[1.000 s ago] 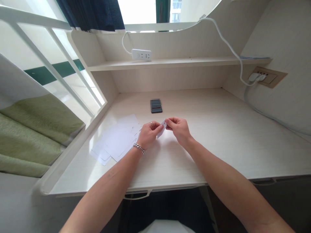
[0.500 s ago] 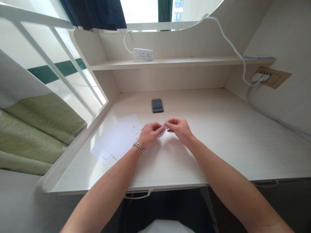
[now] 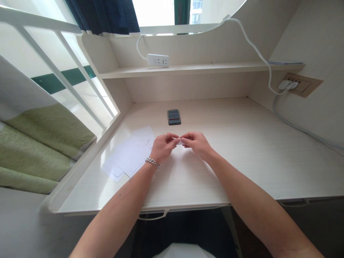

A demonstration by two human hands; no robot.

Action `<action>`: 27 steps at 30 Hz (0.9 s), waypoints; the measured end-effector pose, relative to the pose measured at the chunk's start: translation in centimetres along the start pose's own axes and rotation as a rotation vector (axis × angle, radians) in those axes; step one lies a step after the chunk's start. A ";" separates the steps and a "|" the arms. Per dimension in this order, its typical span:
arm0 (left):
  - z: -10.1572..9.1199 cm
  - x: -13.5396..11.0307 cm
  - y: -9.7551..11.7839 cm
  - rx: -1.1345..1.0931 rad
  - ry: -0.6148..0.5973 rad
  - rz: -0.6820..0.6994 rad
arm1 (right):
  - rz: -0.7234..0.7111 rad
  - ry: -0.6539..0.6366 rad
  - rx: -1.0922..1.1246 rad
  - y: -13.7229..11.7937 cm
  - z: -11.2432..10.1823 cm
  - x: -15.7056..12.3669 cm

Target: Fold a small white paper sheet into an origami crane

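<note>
While both hands (image 3: pixel 163 147) (image 3: pixel 197 144) pinch it, small paper (image 3: pixel 179 142), long axis seemingly left-right

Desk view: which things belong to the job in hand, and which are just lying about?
Job in hand:
small white piece, apparently paper, held between the left hand and right hand
white sheets beside the left hand, probably

Just lying about, it seems:
dark phone-like device beyond the hands
white power strip on the shelf

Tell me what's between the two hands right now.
A small white slip, apparently paper, pinched between the left hand and the right hand, which hide much of it. Shows in the head view.
</note>
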State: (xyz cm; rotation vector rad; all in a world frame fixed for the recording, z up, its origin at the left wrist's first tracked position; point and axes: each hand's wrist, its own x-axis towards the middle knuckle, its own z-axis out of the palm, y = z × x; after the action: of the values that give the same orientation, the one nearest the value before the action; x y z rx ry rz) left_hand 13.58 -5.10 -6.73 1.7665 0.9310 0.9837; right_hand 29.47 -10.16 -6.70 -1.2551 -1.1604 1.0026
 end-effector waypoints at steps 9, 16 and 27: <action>-0.6 0.2 0.2 -0.094 -0.004 -0.039 | 0.051 -0.198 -0.059 0.6 0.0 -0.3; -0.2 0.6 -0.2 -0.281 0.179 -0.070 | 0.106 -0.119 0.081 -0.6 0.3 -0.5; 0.8 0.1 -0.7 -0.264 -0.007 -0.041 | 0.096 0.111 0.138 -0.6 0.4 -0.4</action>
State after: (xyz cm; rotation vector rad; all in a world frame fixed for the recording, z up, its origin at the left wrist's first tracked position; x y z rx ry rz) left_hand 14.22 -5.09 -7.63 1.5233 0.7902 1.0237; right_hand 28.96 -10.49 -6.12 -1.2491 -0.9382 1.0518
